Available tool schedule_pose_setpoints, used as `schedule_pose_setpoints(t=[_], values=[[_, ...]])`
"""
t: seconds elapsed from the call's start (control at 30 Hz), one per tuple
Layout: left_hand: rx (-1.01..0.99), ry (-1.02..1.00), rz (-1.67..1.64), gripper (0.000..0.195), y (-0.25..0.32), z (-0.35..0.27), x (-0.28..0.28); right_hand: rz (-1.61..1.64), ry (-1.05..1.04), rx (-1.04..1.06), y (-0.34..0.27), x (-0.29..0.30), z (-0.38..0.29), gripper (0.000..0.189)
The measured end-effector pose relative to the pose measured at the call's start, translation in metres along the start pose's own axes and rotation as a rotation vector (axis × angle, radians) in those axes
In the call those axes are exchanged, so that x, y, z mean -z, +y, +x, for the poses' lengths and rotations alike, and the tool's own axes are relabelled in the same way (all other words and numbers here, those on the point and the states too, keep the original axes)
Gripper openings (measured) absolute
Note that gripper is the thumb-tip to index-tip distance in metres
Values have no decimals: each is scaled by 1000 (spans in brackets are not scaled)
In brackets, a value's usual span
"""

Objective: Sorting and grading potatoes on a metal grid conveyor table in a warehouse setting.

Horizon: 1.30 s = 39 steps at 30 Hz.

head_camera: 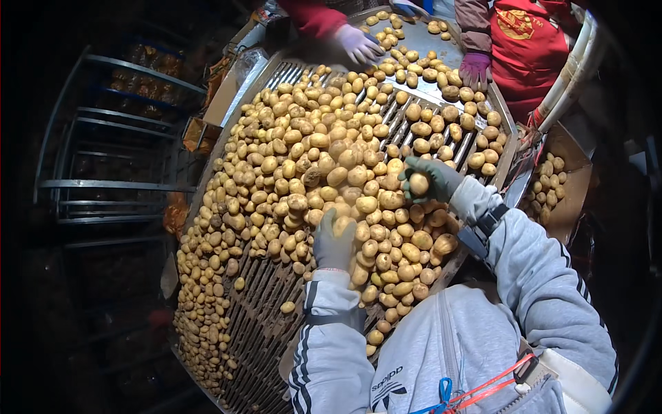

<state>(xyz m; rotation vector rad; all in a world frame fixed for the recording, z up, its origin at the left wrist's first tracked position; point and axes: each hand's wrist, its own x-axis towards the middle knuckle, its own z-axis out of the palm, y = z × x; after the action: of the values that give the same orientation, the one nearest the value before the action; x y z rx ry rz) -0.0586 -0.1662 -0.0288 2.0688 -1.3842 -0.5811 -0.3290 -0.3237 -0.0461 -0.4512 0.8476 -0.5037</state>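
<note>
A large heap of potatoes [289, 171] covers the slatted sorting table [269, 321] before me. My right hand [439, 176], in a grey-green glove, has its fingers curled around a potato [418, 183] above the heap's right side. In a grey glove, my left hand [333, 248] reaches into the middle of the heap, with a potato [343, 226] between thumb and fingers. A hazy patch blurs the view around that hand. Smaller potatoes [201, 310] lie along the table's left side.
Across the table, one person's pale-gloved hand [359, 45] touches potatoes. Another person's purple-gloved hand [476, 70] rests near the metal tray [439, 44]. A cardboard box [574, 176] holding potatoes stands at right. Metal racks [119, 183] stand at left.
</note>
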Motion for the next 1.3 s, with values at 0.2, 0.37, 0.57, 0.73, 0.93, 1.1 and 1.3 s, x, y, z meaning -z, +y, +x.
schedule_pose_setpoints(t=[0.2, 0.37, 0.57, 0.73, 0.93, 1.1, 1.3], values=[[274, -106, -431, 42, 35, -17, 5, -387, -332, 102, 40, -26, -37, 28], [-105, -201, -338, 36, 65, -46, -14, -244, -368, -52, 68, -56, -39, 41], [1, -161, -279, 36, 49, -2, -12, 217, -209, -346, 54, -34, -62, 41], [-228, -63, 168, 42, 56, 65, -34, 275, -109, -212, 50, -13, -65, 53], [-114, -297, 650, 57, 74, 107, -57, 376, -241, -160, 48, 14, -82, 52], [-17, -187, 332, 50, 83, 110, -51, 307, -88, -25, 43, 19, -100, 54], [215, -325, -635, 47, 108, 33, -54, 423, -104, -38, 32, 25, -103, 59]])
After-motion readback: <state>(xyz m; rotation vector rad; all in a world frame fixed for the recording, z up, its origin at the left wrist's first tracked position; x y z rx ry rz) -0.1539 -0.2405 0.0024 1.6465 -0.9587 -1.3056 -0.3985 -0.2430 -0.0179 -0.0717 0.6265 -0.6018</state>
